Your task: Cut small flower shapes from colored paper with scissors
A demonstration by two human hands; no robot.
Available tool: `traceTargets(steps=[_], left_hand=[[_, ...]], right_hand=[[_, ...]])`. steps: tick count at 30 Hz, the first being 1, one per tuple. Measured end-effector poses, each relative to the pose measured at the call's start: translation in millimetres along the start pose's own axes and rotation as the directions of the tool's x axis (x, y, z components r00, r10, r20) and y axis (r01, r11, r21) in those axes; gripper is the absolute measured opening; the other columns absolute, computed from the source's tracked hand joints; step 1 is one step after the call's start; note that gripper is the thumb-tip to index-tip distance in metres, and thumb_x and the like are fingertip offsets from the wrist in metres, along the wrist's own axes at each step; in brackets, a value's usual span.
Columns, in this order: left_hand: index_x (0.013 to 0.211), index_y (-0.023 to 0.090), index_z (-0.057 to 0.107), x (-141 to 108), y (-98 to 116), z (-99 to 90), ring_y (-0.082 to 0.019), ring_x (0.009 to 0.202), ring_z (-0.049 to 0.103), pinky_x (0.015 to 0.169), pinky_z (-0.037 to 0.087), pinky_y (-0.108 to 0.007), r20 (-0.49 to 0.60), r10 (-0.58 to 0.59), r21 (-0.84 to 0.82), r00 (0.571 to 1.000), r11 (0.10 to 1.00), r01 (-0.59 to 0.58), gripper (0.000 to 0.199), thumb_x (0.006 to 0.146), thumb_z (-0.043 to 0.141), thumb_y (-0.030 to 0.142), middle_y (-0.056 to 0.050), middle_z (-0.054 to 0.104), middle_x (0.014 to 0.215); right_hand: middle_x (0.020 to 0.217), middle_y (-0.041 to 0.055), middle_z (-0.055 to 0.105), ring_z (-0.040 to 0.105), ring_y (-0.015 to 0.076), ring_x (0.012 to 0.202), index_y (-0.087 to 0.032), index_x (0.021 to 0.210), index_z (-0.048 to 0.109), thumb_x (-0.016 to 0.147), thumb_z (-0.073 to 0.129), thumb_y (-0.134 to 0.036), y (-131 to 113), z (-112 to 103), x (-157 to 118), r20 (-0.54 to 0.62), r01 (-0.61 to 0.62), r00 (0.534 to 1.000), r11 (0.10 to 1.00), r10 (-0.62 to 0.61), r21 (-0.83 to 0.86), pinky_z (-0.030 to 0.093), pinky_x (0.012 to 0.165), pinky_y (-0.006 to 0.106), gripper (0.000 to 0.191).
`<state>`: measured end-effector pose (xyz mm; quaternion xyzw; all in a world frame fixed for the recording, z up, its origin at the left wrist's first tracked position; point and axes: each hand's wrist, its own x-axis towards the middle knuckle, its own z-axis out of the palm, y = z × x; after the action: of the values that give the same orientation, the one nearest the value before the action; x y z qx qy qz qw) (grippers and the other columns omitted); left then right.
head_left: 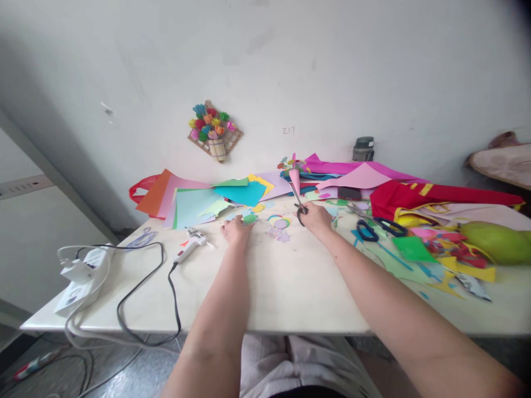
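My right hand (318, 220) is closed around the dark handles of a pair of scissors (295, 193), whose blades point away from me and slightly left. My left hand (234, 229) rests low over the table with its fingers apart, beside a small green paper piece (250, 219); whether it touches the piece I cannot tell. Between both hands lie several paper cutouts, among them a lilac circle (281, 223) and a lilac flower shape (284, 236). Left of my left hand, a white hot glue gun (189, 247) lies on its side.
Coloured paper sheets (194, 204) spread along the wall. Another pair of scissors (379, 225) and paper scraps (415, 249) lie at the right, near a green rounded fruit (495, 242). A power strip (81, 287) and loose black cable (124, 301) occupy the left side.
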<state>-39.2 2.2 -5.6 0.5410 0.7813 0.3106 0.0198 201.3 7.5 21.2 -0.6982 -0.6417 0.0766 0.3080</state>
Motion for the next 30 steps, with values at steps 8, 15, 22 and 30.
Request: traceTargets(steps=[8,15,22,30], left_hand=[[0.117,0.023,0.066,-0.2,2.7,-13.3,-0.037,0.12,0.052,0.099,0.032,-0.047,-0.048,-0.112,-0.169,0.993,0.98,0.102,0.049,0.077,0.06,0.051,-0.013,0.07,0.113],[0.116,0.022,0.067,8.1,-5.9,-32.5,-0.034,0.125,0.049,0.098,0.033,-0.047,-0.042,-0.425,-0.088,0.904,0.903,0.42,0.039,0.081,0.052,0.022,-0.017,0.066,0.12],[0.109,0.021,0.07,17.4,-15.1,-11.8,-0.039,0.127,0.045,0.097,0.035,-0.051,-0.041,-0.285,0.074,0.958,0.955,0.287,0.036,0.075,0.056,0.017,-0.018,0.065,0.121],[0.1,0.013,0.073,16.0,-12.8,-6.4,-0.04,0.126,0.044,0.108,0.018,-0.057,-0.02,0.006,0.32,1.0,0.947,0.001,0.033,0.084,0.052,0.033,-0.024,0.064,0.12]], right_hand=[[0.097,0.0081,0.074,0.067,0.0257,0.091,-0.026,0.104,0.072,0.078,0.063,-0.047,2.7,2.5,2.2,-0.019,-0.012,1.0,0.999,0.012,0.035,0.046,0.069,0.031,0.034],[0.075,-0.0017,0.073,0.067,0.016,0.066,-0.031,0.102,0.073,0.076,0.064,-0.048,-2.3,3.7,-4.6,0.267,0.158,0.948,0.984,-0.173,0.079,0.046,0.065,0.024,0.033],[0.105,0.0027,0.074,0.066,0.0241,0.101,-0.032,0.108,0.073,0.076,0.063,-0.051,-14.8,9.2,-18.7,0.273,0.383,0.894,0.922,-0.355,-0.056,0.047,0.076,0.029,0.039],[0.105,0.005,0.074,0.066,0.0249,0.099,-0.029,0.109,0.072,0.079,0.06,-0.049,-15.6,7.6,-19.0,0.223,0.364,0.913,0.929,-0.341,-0.071,0.047,0.076,0.03,0.037]])
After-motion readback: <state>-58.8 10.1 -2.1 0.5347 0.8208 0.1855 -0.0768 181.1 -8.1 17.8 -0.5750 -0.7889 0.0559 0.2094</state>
